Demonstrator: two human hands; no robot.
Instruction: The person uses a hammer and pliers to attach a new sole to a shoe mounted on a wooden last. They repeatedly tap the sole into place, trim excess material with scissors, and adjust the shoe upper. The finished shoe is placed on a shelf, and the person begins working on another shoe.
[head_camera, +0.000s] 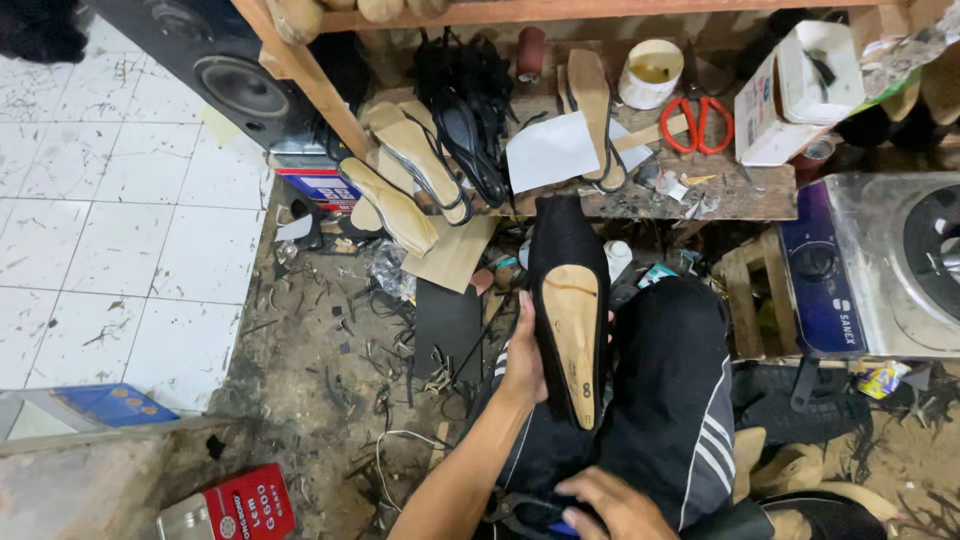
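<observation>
L hand (524, 362) grips one black shoe (567, 300), sole-up w/ its tan insole showing, over the lap; R hand (612, 505) rests low on a dark tool by the knee, fingers curled on it, can't tell how tight. Looks like the sole-fitting step; next move likely needs the shoe kept steady & the tool brought up. On the surface (740, 195): 1 red scissors (697, 122), 1 white cup (650, 72), approx 4 loose tan insoles (400, 200).
</observation>
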